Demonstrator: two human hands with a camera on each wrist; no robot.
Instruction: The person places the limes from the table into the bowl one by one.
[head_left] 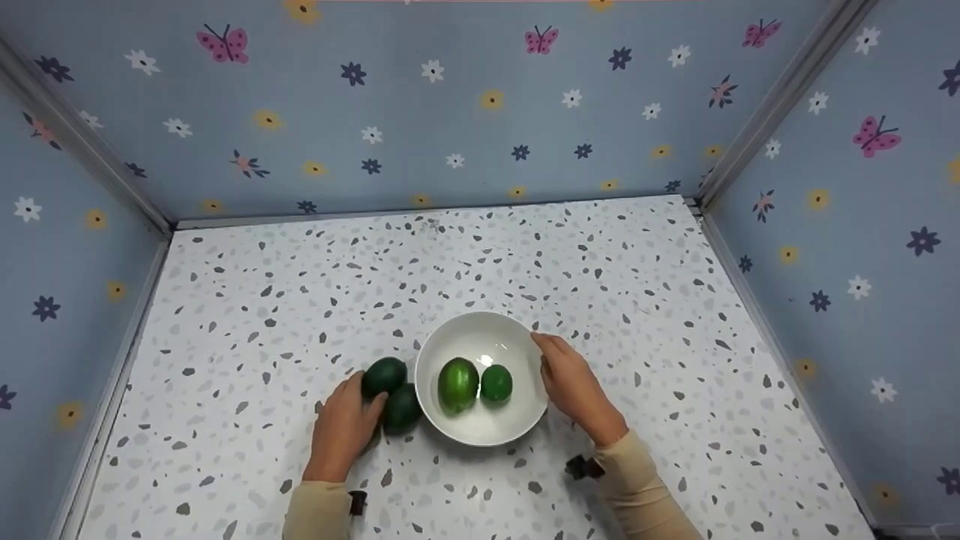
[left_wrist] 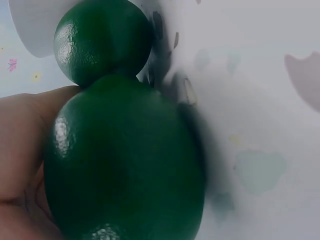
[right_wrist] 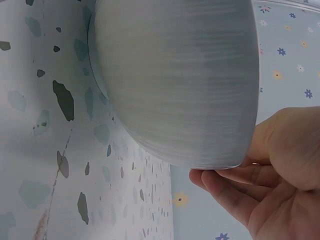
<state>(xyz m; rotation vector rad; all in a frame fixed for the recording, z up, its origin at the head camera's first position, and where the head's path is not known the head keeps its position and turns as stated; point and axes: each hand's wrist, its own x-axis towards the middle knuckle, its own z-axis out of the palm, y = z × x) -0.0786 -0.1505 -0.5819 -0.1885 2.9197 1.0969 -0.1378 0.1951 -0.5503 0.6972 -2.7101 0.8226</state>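
My left hand [head_left: 343,427] holds a glossy dark green oval fruit [head_left: 384,377], with its thumb along the near side. A second dark green fruit [head_left: 402,409] lies against the first, right beside the bowl. In the left wrist view a large green fruit [left_wrist: 125,165] fills the foreground, partly covering a rounder-looking green fruit [left_wrist: 102,40]. My right hand [head_left: 574,386] grips the white bowl [head_left: 480,433] at its right rim; the fingers [right_wrist: 235,192] sit at the rim in the right wrist view. Inside the bowl lie a larger mottled green fruit [head_left: 458,385] and a smaller green fruit [head_left: 496,384].
The bowl stands on a white speckled tabletop [head_left: 300,315]. Blue panels with flowers and butterflies enclose it at the back [head_left: 420,105], left [head_left: 52,255] and right [head_left: 855,247]. Small black devices [head_left: 585,467] are worn at both wrists.
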